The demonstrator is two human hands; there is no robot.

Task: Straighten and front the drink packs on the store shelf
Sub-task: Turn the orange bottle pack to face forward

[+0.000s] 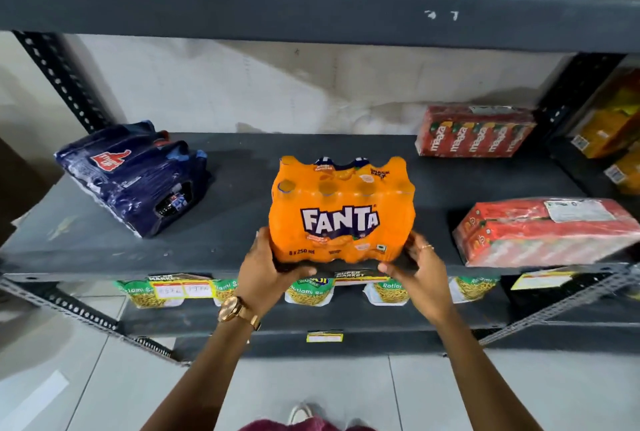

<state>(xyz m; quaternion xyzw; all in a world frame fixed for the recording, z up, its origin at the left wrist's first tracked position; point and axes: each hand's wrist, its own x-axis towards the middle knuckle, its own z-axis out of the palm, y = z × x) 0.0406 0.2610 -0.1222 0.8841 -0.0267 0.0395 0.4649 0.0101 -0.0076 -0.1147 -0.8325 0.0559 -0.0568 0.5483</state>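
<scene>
An orange Fanta pack [341,212] stands upright at the front edge of the dark grey shelf [242,195], label facing me. My left hand [266,264] grips its lower left corner and my right hand [414,264] grips its lower right corner. A dark blue Thums Up pack [133,176] lies tilted and askew at the left of the shelf. A red Maaza carton pack [474,131] stands at the back right. Another red carton pack [547,231] lies on its side at the front right, skewed.
The shelf above [311,11] holds silver pouches. Snack packets [308,292] and price tags hang along the shelf below. Yellow-orange cartons [609,133] sit on the neighbouring rack at far right. Perforated uprights [59,81] frame the bay. Grey floor tiles lie below.
</scene>
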